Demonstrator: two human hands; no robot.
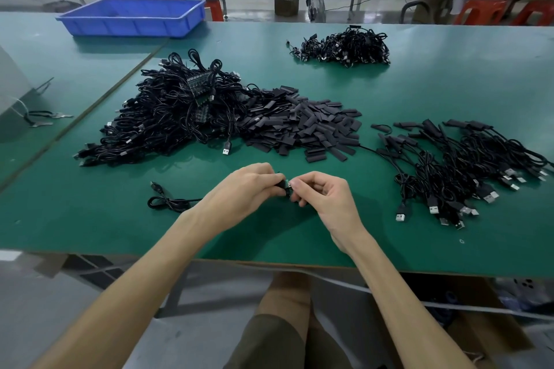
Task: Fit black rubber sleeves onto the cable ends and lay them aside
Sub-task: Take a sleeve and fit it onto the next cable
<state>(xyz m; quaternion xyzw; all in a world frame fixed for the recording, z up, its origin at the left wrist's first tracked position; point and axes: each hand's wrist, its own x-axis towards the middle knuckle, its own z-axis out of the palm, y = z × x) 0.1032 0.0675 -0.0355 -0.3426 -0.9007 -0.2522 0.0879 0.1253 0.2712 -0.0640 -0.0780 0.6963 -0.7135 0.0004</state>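
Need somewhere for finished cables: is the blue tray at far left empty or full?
Empty, as far as visible: the blue tray shows only bare blue floor inside.

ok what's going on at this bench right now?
A person is fitting sleeves onto cables by hand. The left hand and right hand both pinch the end of one cable, whose rest trails left on the table. Whether a sleeve is on yet is too small to tell. Loose sleeves and a cable pile lie ahead, sleeved cables to the right.
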